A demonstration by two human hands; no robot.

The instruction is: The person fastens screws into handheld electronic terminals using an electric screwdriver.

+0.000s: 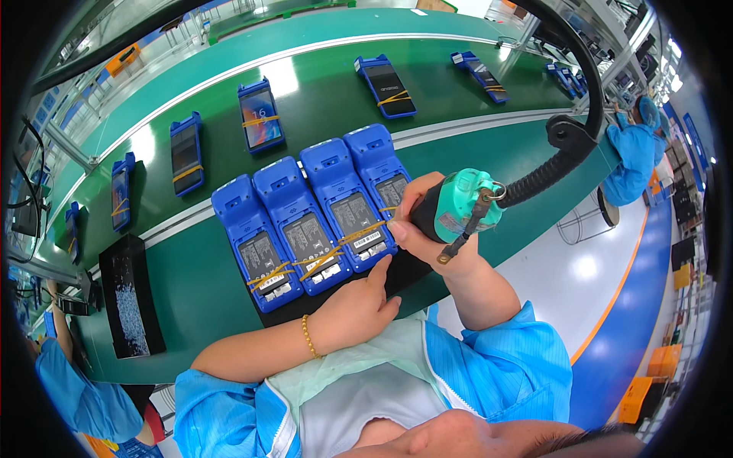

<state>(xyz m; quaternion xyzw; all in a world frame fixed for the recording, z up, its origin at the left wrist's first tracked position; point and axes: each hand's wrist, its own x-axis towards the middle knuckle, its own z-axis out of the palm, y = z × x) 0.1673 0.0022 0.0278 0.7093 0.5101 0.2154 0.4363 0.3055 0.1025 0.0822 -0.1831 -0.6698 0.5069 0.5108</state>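
Several blue handheld terminals [257, 243] lie side by side, backs up, with dark labelled batteries and yellow rubber bands across their lower ends. My right hand [418, 217] is wrapped round a black electric screwdriver with a teal end cap [467, 200], held over the rightmost terminal [379, 168]. Its tip is hidden from view. My left hand [357, 307] holds nothing; its index finger reaches to the lower edge of the neighbouring terminal [340, 183], thumb apart. Part of a black mat [412, 276] shows under the row.
Beyond a metal rail, banded terminals [261, 118] lie spaced along a green conveyor [321, 91]. A black tray [149, 267] of small pale pieces stands left. A ribbed black hose [534, 175] arches from the screwdriver. Co-workers in blue sit far left [84, 389] and right [634, 164].
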